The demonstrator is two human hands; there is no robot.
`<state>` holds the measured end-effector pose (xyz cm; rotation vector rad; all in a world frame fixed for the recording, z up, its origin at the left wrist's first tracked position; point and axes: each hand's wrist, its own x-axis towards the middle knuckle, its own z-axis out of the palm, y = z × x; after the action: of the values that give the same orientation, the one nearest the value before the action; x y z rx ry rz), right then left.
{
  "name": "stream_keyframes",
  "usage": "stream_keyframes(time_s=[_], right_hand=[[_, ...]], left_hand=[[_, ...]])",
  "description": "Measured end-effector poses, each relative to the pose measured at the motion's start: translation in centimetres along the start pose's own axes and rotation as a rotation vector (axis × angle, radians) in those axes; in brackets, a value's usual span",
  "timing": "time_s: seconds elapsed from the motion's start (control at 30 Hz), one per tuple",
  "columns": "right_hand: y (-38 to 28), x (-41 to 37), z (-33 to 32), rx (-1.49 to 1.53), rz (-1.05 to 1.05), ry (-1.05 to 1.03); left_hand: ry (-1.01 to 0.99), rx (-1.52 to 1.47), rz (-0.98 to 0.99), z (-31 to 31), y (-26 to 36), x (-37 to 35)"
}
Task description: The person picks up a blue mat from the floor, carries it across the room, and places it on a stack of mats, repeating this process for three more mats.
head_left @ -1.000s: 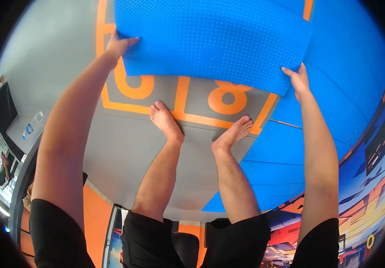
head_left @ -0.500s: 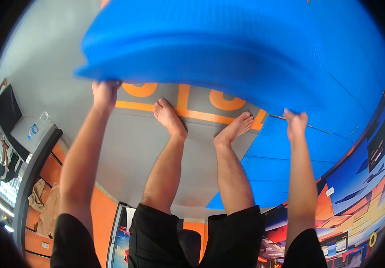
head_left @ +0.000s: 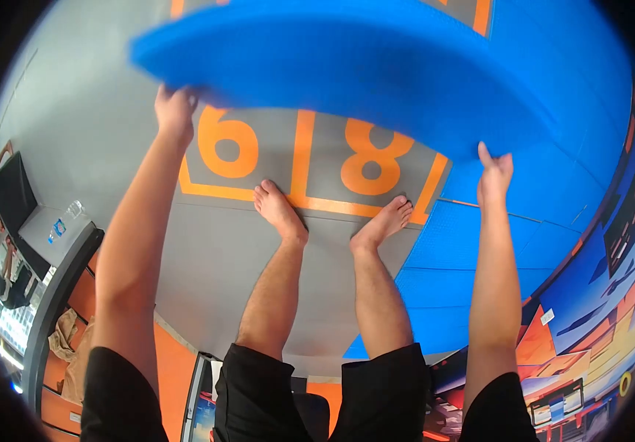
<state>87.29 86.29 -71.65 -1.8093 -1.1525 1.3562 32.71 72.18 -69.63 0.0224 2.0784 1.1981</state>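
A broad blue mat (head_left: 347, 66) is stretched across the upper view, bowed and blurred by motion, held off the floor. At its near left edge, my left hand (head_left: 176, 114) is closed on the mat, fingertips partly hidden. My right hand (head_left: 496, 175) grips the near right edge, its thumb showing against the blue and its other fingers mostly out of sight. Both arms are stretched forward. Between them my bare feet stand apart on the grey floor (head_left: 243, 250), just short of orange painted numbers (head_left: 229, 147).
Blue floor matting (head_left: 472, 243) covers the right side, beside a colourful painted wall (head_left: 597, 295). On the left, a plastic bottle (head_left: 63, 221) lies on a grey seat near an orange shelf unit (head_left: 56, 423) holding brown cloth (head_left: 74, 353). Other people are partly visible at far left.
Both hands have moved forward, away from me, carrying the mat with them. More of the orange numbers on the floor now shows beneath its near edge.
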Motion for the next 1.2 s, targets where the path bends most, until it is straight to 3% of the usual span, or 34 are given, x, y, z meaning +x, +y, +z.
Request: stream_keyframes(time_s=[0.07,0.1,0.13,0.2,0.27,0.3,0.33,0.37,0.4,0.43,0.5,0.57,0.6,0.67,0.7,0.73,0.8,0.83,0.9,0.97,1.03,1.17,1.2], right_hand=[[0.9,1.5,1.2,-0.053,0.057,-0.014],[1.1,2.0,1.7,-0.095,0.104,-0.025],[2.6,1.9,2.2,-0.101,0.108,-0.029],[6.4,1.2,2.9,-0.24,0.393,-0.128],[5.3,-2.6,4.9,-0.279,0.762,-0.372],[5.3,-3.4,5.2,-0.485,0.83,-0.671],[5.7,-4.0,5.7,-0.694,0.886,-0.973],[6.4,-4.2,6.5,-0.696,0.889,-0.979],[7.3,-4.2,7.5,-1.098,0.618,-0.926],[8.1,-4.4,8.4,-1.473,0.314,-0.842],[3.2,-4.2,11.3,-1.158,0.272,-0.317],[7.4,-1.7,11.8,-0.968,-0.182,-0.172],[7.0,-1.7,12.8,-0.968,-0.177,-0.183],[5.7,-1.0,14.1,-0.432,0.409,-0.478],[6.4,-0.2,13.8,-0.338,0.388,-0.65],[6.0,-0.1,13.3,-0.345,0.379,-0.651],[2.0,-2.0,12.5,-0.295,0.76,-0.768],[-1.0,-3.7,12.0,-0.346,0.799,-0.772],[-4.2,-7.9,10.1,-0.073,0.906,-0.708],[-9.0,-12.2,8.0,-0.092,0.893,-0.763],[-14.2,-17.3,5.7,-0.117,0.815,-0.688],[-25.6,-26.2,2.0,0.109,0.574,-0.649],[-30.9,-28.6,2.1,0.173,0.55,-0.666]], left_hand=[[-0.126,0.179,0.328,2.1,-1.0,2.1],[-0.012,0.276,0.357,3.0,-2.5,3.8],[0.055,0.476,0.208,4.6,-1.7,2.3],[-0.091,0.65,0.031,5.6,-4.0,0.7],[0.234,0.71,0.038,4.7,-17.6,-11.8],[0.396,0.723,0.036,4.3,-24.0,-18.1],[0.509,0.746,0.061,4.8,-27.7,-18.1],[0.623,0.773,0.08,4.8,-29.7,-17.9],[0.477,0.742,-0.03,4.9,-27.1,-15.6],[-0.024,0.612,-0.386,4.9,-19.0,-9.4],[-0.23,0.456,-0.518,5.4,-16.0,-7.9],[-0.196,0.354,-0.503,5.1,-16.9,-8.0],[-0.165,0.255,-0.483,4.6,-17.4,-8.1],[-0.194,0.26,-0.498,3.5,-17.6,-7.7],[-0.232,0.258,-0.504,3.1,-17.4,-7.7],[-0.233,0.247,-0.502,2.4,-16.9,-8.0],[-0.42,-0.156,-0.685,0.1,-15.8,-9.1],[-0.439,-0.197,-0.712,-1.0,-14.6,-10.2],[-0.463,-0.221,-0.608,-2.9,-9.9,-14.5],[-0.427,-0.221,-0.514,-5.3,-3.2,-19.5],[-0.491,-0.192,-0.405,-8.8,4.2,-25.1],[-0.558,-0.151,-0.208,-16.8,18.0,-35.9],[-0.539,-0.095,-0.1,-19.0,22.0,-38.1]])
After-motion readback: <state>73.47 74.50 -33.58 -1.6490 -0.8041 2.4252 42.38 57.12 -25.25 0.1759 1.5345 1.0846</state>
